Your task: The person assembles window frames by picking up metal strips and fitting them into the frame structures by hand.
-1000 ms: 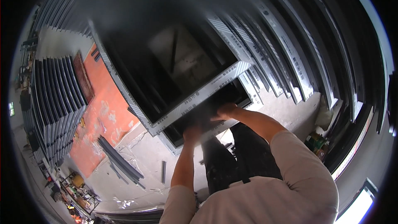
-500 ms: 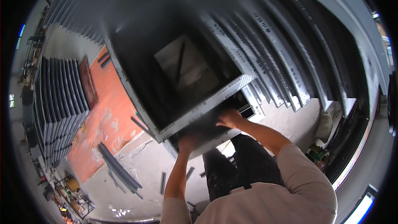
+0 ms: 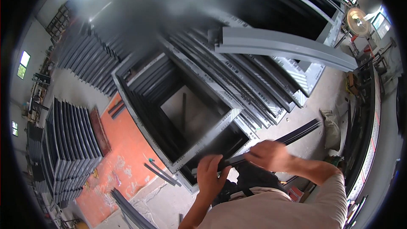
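Observation:
In front of my body I hold a long dark grey profile strip (image 3: 300,132), which slants from my left hand up to the far right. My right hand (image 3: 270,156) is closed round its middle part, slightly blurred. My left hand (image 3: 210,173) has its fingers bent round the strip's near left end, close to the front bar of a frame. Just beyond both hands lies a stack of dark rectangular frames (image 3: 207,145) with pale film on the edges. Part of the lower front bar is hidden behind my hands.
More frames lean in rows at the right (image 3: 254,93), and a thick grey beam (image 3: 284,44) juts above them. A pile of dark frames (image 3: 76,144) stands left beside an orange floor patch (image 3: 127,144). Loose strips (image 3: 129,208) lie on the floor. A pale sack (image 3: 330,129) sits at right.
My hands have come up out of the lower frame's front gap and now grip the dark strip. The right hand has moved right and nearer my body. The whole view has shifted.

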### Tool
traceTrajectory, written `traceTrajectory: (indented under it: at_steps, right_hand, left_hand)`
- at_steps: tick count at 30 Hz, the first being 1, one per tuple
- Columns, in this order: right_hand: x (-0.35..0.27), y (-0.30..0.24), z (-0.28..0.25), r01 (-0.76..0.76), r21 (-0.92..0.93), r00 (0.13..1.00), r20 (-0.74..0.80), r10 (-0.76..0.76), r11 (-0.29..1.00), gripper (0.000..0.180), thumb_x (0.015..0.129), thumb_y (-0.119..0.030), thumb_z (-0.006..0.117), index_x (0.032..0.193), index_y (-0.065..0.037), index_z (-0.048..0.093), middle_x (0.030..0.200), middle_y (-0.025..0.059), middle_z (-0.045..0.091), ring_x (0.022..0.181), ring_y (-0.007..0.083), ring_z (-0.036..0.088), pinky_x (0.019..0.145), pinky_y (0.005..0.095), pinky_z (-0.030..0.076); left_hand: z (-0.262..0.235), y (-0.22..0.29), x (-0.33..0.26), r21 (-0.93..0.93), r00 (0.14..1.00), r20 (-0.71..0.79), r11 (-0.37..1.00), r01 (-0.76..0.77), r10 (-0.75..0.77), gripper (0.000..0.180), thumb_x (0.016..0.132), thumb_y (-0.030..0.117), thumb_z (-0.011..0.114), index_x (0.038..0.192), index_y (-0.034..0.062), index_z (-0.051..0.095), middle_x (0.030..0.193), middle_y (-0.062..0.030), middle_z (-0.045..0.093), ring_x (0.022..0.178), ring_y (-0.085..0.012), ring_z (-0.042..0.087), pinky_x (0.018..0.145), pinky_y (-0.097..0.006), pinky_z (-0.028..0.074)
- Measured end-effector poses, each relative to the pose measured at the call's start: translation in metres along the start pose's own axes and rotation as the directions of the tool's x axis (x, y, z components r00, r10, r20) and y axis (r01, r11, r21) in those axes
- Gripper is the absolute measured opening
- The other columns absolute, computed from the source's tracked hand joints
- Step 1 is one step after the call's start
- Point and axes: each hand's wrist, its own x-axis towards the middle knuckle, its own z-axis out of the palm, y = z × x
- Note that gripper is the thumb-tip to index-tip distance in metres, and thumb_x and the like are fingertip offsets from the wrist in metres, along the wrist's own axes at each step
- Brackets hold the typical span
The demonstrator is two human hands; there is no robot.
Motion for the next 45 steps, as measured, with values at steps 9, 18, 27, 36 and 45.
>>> traceTrajectory:
  at_steps: [9, 18, 27, 36, 45]
  right_hand:
    - [0.008, 0.086, -0.158, -0.372, -0.435, 0.876, -0.457, 0.154, 0.820, 0.046, 0.060, -0.004, 0.076, 0.105, -0.009, 0.070, 0.090, 0.0032, 0.057, 0.082, 0.0219, 0.057, 0.073, 0.0338, 0.048]
    - [0.023, 0.129, -0.158, -0.267, -0.476, 0.871, -0.491, -0.001, 0.838, 0.045, 0.058, -0.001, 0.072, 0.102, -0.007, 0.070, 0.093, 0.0036, 0.060, 0.090, 0.0224, 0.057, 0.077, 0.0334, 0.049]
    - [0.038, 0.140, -0.146, -0.185, -0.476, 0.893, -0.446, -0.055, 0.860, 0.041, 0.062, -0.001, 0.068, 0.102, -0.005, 0.070, 0.091, 0.0044, 0.060, 0.086, 0.0226, 0.059, 0.074, 0.0325, 0.051]
    - [-0.056, 0.075, -0.123, -0.478, -0.304, 0.674, -0.729, 0.122, 0.824, 0.027, 0.077, 0.010, 0.069, 0.102, 0.000, 0.069, 0.086, 0.0091, 0.065, 0.075, 0.0216, 0.063, 0.068, 0.0291, 0.051]
    - [-0.340, -0.125, 0.171, -0.713, 0.692, -0.335, -0.198, 0.921, -0.110, 0.015, 0.087, -0.010, 0.064, 0.098, -0.003, 0.070, 0.072, 0.0084, 0.067, 0.061, 0.0144, 0.061, 0.058, 0.0267, 0.048]
  left_hand:
    - [-0.060, 0.020, 0.027, -0.150, 0.787, -0.617, 0.985, -0.091, -0.021, 0.022, 0.093, 0.014, 0.049, 0.107, -0.0025, 0.056, 0.112, -0.0176, 0.053, 0.106, -0.0273, 0.052, 0.091, -0.036, 0.041]
    - [-0.004, -0.002, -0.016, -0.216, 0.851, -0.490, 0.972, 0.092, -0.190, 0.011, 0.085, -0.001, 0.055, 0.095, -0.0001, 0.059, 0.102, -0.0155, 0.060, 0.095, -0.0296, 0.057, 0.083, -0.037, 0.045]
    - [0.075, -0.093, -0.037, -0.068, 0.933, -0.250, 0.966, 0.249, -0.258, 0.015, 0.090, 0.009, 0.057, 0.102, 0.0004, 0.060, 0.101, -0.0150, 0.058, 0.088, -0.0269, 0.061, 0.073, -0.033, 0.051]
    - [0.106, -0.122, -0.086, -0.084, 0.994, 0.079, 0.993, 0.077, -0.071, 0.018, 0.090, 0.013, 0.061, 0.103, 0.0009, 0.062, 0.100, -0.0154, 0.061, 0.086, -0.0265, 0.063, 0.074, -0.032, 0.053]
    - [0.085, -0.184, -0.156, -0.078, 0.894, 0.434, 0.993, -0.090, 0.115, 0.017, 0.088, 0.014, 0.063, 0.100, 0.0022, 0.061, 0.092, -0.0134, 0.064, 0.085, -0.0279, 0.063, 0.073, -0.037, 0.052]
